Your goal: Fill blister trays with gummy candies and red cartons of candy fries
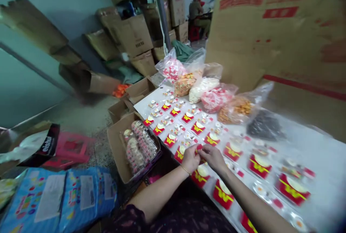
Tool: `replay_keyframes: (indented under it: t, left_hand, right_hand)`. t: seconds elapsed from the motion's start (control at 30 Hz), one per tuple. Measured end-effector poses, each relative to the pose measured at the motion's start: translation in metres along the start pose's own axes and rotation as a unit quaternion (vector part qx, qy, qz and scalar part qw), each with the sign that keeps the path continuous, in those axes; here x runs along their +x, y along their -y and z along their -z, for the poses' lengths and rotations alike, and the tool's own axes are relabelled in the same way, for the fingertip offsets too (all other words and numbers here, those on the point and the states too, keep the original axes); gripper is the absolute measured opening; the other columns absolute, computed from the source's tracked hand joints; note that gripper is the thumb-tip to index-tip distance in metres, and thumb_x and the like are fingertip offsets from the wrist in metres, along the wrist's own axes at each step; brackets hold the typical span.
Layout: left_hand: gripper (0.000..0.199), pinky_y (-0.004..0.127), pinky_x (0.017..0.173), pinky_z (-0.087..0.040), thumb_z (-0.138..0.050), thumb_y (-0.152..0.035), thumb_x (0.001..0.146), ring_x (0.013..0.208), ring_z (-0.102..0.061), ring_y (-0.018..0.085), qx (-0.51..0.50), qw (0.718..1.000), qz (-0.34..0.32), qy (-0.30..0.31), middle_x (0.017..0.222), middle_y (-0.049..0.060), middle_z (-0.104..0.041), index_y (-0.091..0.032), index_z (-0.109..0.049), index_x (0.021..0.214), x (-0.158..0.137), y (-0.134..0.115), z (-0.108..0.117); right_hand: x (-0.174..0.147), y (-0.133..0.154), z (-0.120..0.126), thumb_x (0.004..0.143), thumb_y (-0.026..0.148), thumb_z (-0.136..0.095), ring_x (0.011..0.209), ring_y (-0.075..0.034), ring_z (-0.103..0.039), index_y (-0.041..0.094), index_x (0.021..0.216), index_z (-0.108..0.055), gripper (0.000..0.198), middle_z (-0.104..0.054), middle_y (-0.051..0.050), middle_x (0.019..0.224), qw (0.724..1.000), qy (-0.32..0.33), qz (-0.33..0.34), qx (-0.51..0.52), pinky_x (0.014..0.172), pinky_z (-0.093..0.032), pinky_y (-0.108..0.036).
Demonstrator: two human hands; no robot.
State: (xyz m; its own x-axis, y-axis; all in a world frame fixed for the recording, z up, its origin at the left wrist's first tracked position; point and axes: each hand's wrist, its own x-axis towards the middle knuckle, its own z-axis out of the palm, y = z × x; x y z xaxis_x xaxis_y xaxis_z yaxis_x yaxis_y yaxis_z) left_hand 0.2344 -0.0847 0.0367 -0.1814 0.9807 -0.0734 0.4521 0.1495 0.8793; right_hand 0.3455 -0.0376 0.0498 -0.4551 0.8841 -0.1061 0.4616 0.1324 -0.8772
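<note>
My left hand (190, 158) is closed, pinching a small red piece (199, 147) whose kind is too small to tell. My right hand (214, 157) meets it fingertip to fingertip, its fingers closed at the same spot; anything else between the fingers is hidden. Both hands are above the near edge of the white table (324, 161). Around them lie rows of small clear packs, each with a red fries-box shape marked in yellow, such as one fries-box pack (223, 193) below my right hand and another fries-box pack (212, 139) beyond it.
Bags of small pieces, including an orange-filled bag (236, 110) and a pink-and-white one (218, 98), line the table's far side. An open carton (116, 153) of wrapped packs stands at left, near blue packages (54, 200). Behind are stacked cartons (135, 35) and a seated person (196, 11).
</note>
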Motion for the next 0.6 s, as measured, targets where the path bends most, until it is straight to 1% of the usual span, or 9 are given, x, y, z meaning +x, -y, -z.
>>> replay_keyframes:
  t: [0.1,0.2,0.23,0.27,0.3,0.37,0.43,0.5,0.6]
  left_hand:
    - [0.042,0.035,0.093,-0.039,-0.051,-0.022,0.072,0.106,-0.051,0.02,-0.074,0.996,0.032,-0.023,0.112,0.007,-0.058,-0.016,-0.05,0.114,0.044,0.043,0.061]
    - [0.06,0.036,0.091,-0.041,-0.055,-0.021,0.07,0.108,-0.051,0.02,-0.176,0.982,0.068,-0.025,0.119,0.011,-0.053,-0.016,-0.035,0.126,0.086,0.085,0.121]
    - [0.064,0.036,0.09,-0.042,-0.056,-0.021,0.07,0.109,-0.05,0.02,-0.19,0.978,0.075,-0.031,0.121,0.012,-0.051,-0.017,-0.03,0.129,0.098,0.099,0.141]
    - [0.066,0.037,0.091,-0.041,-0.056,-0.022,0.071,0.111,-0.048,0.02,-0.182,0.979,0.076,-0.046,0.123,0.012,-0.049,-0.017,-0.027,0.13,0.11,0.112,0.162]
    - [0.065,0.038,0.093,-0.039,-0.055,-0.024,0.072,0.115,-0.044,0.021,-0.149,0.984,0.071,-0.065,0.126,0.012,-0.047,-0.018,-0.026,0.13,0.121,0.125,0.182]
    - [0.058,0.041,0.1,-0.032,-0.051,-0.029,0.076,0.121,-0.037,0.022,-0.027,0.993,0.044,-0.106,0.13,0.012,-0.042,-0.017,-0.031,0.129,0.143,0.15,0.217]
    - [0.049,0.043,0.103,-0.026,-0.045,-0.032,0.08,0.122,-0.034,0.023,0.1,0.989,0.024,-0.111,0.13,0.012,-0.042,-0.015,-0.037,0.125,0.167,0.174,0.242]
    - [0.043,0.044,0.103,-0.026,-0.04,-0.032,0.082,0.123,-0.032,0.024,0.192,0.977,0.009,-0.09,0.13,0.011,-0.043,-0.015,-0.043,0.122,0.194,0.194,0.255]
    - [0.043,0.045,0.102,-0.026,-0.04,-0.033,0.082,0.126,-0.027,0.024,0.27,0.962,-0.015,-0.049,0.133,0.007,-0.039,-0.019,-0.043,0.122,0.239,0.215,0.255]
  right_hand:
    - [0.075,0.03,-0.047,0.067,0.033,-0.047,0.053,-0.012,-0.048,0.017,0.051,-0.049,0.022,-0.05,0.001,0.053,0.999,0.041,0.001,-0.01,0.051,-0.036,-0.024]
    - [0.15,0.055,-0.085,0.065,0.032,-0.048,0.049,-0.01,-0.045,0.017,0.051,-0.05,0.02,-0.047,0.003,0.05,0.997,0.075,-0.018,0.002,0.049,-0.034,-0.022]
    - [0.175,0.062,-0.095,0.064,0.032,-0.049,0.048,-0.01,-0.043,0.017,0.051,-0.049,0.02,-0.046,0.004,0.049,0.996,0.08,-0.029,0.007,0.048,-0.034,-0.021]
    - [0.199,0.068,-0.104,0.064,0.033,-0.05,0.047,-0.009,-0.042,0.017,0.051,-0.049,0.021,-0.045,0.004,0.048,0.996,0.082,-0.04,0.014,0.047,-0.033,-0.021]
    - [0.224,0.073,-0.113,0.063,0.033,-0.05,0.046,-0.009,-0.041,0.017,0.05,-0.048,0.021,-0.044,0.004,0.047,0.995,0.079,-0.05,0.021,0.046,-0.032,-0.021]
    - [0.272,0.08,-0.128,0.062,0.034,-0.051,0.045,-0.008,-0.04,0.017,0.05,-0.048,0.021,-0.044,0.005,0.046,0.996,0.062,-0.065,0.028,0.045,-0.031,-0.02]
    - [0.321,0.083,-0.141,0.063,0.034,-0.051,0.045,-0.009,-0.04,0.017,0.051,-0.048,0.021,-0.044,0.004,0.046,0.997,0.029,-0.064,0.019,0.045,-0.031,-0.02]
    - [0.369,0.083,-0.154,0.065,0.035,-0.05,0.045,-0.009,-0.041,0.016,0.052,-0.05,0.022,-0.045,0.004,0.046,0.998,-0.01,-0.055,-0.012,0.045,-0.031,-0.02]
    - [0.433,0.08,-0.174,0.068,0.034,-0.048,0.049,-0.01,-0.044,0.016,0.056,-0.055,0.023,-0.05,0.002,0.049,0.992,-0.058,-0.05,-0.097,0.047,-0.031,-0.02]
